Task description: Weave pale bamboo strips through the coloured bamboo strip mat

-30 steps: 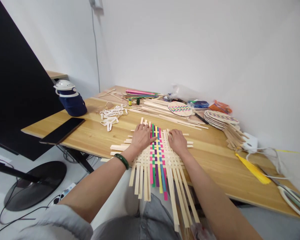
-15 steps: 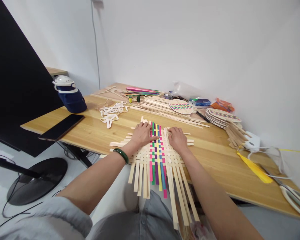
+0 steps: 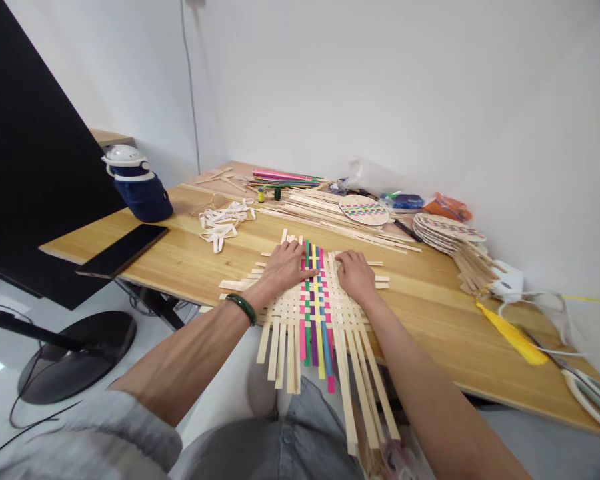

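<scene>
A half-woven mat (image 3: 293, 310) of pale flat strips lies over the table's front edge, with pink, green, purple, yellow and blue strips running down its middle. Long loose strip ends hang towards my lap. My left hand (image 3: 286, 267) grips the mat's left side with bent fingers, its thumb stretched across the coloured strips. On the right side, my right hand (image 3: 355, 272) has its fingers curled onto the pale strips near the upper edge. Both palms face down, so the fingertips are partly hidden. A green bangle (image 3: 242, 308) circles my left wrist.
Loose pale strips (image 3: 305, 208) and a round woven fan (image 3: 364, 210) lie behind the mat. White ribbon (image 3: 225, 223), a phone (image 3: 123, 250) and a blue jug (image 3: 141, 190) are on the left. Stacked fans (image 3: 447, 230), a yellow tassel (image 3: 513, 335) and scissors (image 3: 587, 393) are on the right.
The view has shifted very slightly. Both hands keep nearly the same places on the mat, with the left thumb angled a little higher across the coloured strips.
</scene>
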The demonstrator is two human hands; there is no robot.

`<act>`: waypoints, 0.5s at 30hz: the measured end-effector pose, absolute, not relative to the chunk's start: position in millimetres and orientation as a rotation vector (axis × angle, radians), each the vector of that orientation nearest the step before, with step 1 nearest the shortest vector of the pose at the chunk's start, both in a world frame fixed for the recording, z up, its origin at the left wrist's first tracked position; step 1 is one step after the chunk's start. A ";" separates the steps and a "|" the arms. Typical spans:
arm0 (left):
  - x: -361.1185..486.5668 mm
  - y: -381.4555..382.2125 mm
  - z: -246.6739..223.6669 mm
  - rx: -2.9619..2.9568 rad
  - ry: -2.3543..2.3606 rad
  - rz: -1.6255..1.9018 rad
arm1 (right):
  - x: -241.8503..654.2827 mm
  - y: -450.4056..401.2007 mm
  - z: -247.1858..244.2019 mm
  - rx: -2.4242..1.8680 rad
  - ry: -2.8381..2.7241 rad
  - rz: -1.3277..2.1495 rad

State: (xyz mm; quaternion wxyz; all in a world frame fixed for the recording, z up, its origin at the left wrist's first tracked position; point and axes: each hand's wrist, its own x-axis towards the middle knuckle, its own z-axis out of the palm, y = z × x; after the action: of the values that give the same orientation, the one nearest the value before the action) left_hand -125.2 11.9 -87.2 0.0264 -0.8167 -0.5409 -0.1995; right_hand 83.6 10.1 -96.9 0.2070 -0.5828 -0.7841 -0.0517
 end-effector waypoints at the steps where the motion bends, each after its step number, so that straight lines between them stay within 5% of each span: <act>1: -125.1 11.8 -87.1 -2.526 -1.670 -0.610 | 83.6 10.1 -96.8 -1.625 -2.184 -0.146; 15: -124.9 14.6 -86.7 -2.532 -1.756 -0.604 | 85.3 13.0 -96.8 -1.539 -2.263 -0.105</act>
State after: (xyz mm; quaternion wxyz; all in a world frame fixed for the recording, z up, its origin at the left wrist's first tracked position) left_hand -124.9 14.6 -86.7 0.0008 -0.8064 -0.5593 -0.1922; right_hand 85.3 13.0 -96.8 0.2000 -0.5505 -0.8096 -0.0376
